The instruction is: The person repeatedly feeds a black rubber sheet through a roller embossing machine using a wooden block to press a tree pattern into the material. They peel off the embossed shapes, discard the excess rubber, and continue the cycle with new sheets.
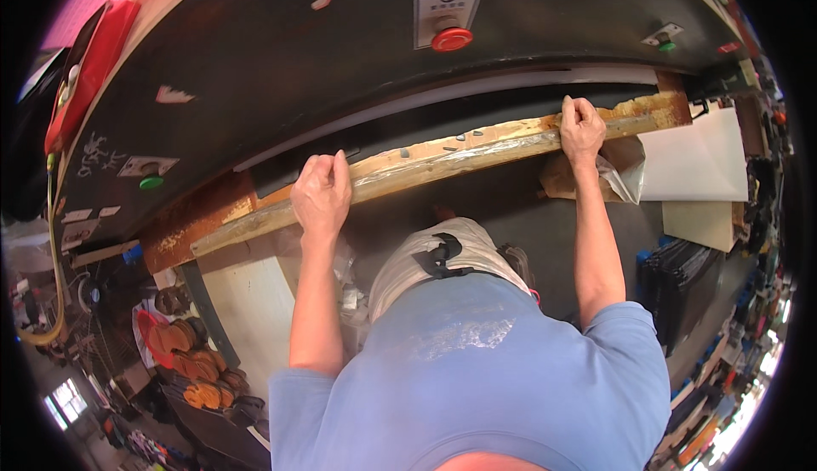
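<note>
Head view, largest item first: I record a black machine panel [281, 71] spanning the upper part of the frame. Below it, at lower centre, is the person's blue shirt [511, 352]. Between the two, a worn wooden ledge [374, 187] crosses the middle of the frame, rising from centre left to upper right. A pale sheet [694, 160] sits at the right, and a stack of black material [681, 271] stands below it. Clear plastic [627, 165] hangs just beside the right wrist.

I find the left hand [321, 192] at the ledge, left of centre, and the right hand [583, 128] at the ledge, right of centre. Both have curled fingers with the thumb drawn in close; I cannot tell whether anything thin is pinched between them. A red push button [452, 39] is at upper centre. Smallest, several dark chips [404, 153] lie on the ledge between the hands.
</note>
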Available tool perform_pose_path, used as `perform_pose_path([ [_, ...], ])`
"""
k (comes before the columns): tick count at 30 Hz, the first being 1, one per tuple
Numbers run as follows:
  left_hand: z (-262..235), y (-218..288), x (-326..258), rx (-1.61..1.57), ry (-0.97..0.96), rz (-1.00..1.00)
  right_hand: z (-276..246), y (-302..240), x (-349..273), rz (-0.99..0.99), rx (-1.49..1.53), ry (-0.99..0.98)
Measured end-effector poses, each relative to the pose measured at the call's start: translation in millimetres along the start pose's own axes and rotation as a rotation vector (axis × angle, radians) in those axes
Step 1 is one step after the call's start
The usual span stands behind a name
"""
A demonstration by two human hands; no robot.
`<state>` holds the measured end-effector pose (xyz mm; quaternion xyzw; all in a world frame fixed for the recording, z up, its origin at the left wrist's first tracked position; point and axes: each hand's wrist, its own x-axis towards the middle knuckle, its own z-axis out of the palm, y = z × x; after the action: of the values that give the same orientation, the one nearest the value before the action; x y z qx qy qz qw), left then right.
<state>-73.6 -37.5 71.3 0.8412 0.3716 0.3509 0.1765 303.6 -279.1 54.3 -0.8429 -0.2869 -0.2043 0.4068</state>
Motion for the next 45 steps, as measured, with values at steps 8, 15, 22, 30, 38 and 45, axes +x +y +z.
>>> perform_pose_path([
  [8, -1.8, -0.2, -0.9, 0.033, -0.074, 0.004, 3.2, 10.4, 1.7, -0.046, 0.021, -0.061],
  [15, 2.3, -4.9, -7.0, -0.007, -0.039, 0.045, 4.8, 4.1, 2.9, 0.099, 0.099, -0.055],
  [22, -21.1, -6.4, -44.3, -0.168, -0.175, -0.052, 31.8, -107.0, -60.7, 0.223, 0.531, -0.260],
  [30, -54.7, -52.1, -25.6, -0.094, 0.092, -0.038, 113.5, -281.5, -126.1, -0.576, 0.342, -0.821],
  [38, -44.2, -69.3, -65.9, 0.023, 0.021, 0.000, 125.2, -275.7, -141.7, -0.417, 0.552, -0.756],
  [45, -38.9, -66.5, -55.0, 0.064, 0.043, 0.016, 73.9, -234.0, -70.2, -0.030, 0.920, -0.869],
])
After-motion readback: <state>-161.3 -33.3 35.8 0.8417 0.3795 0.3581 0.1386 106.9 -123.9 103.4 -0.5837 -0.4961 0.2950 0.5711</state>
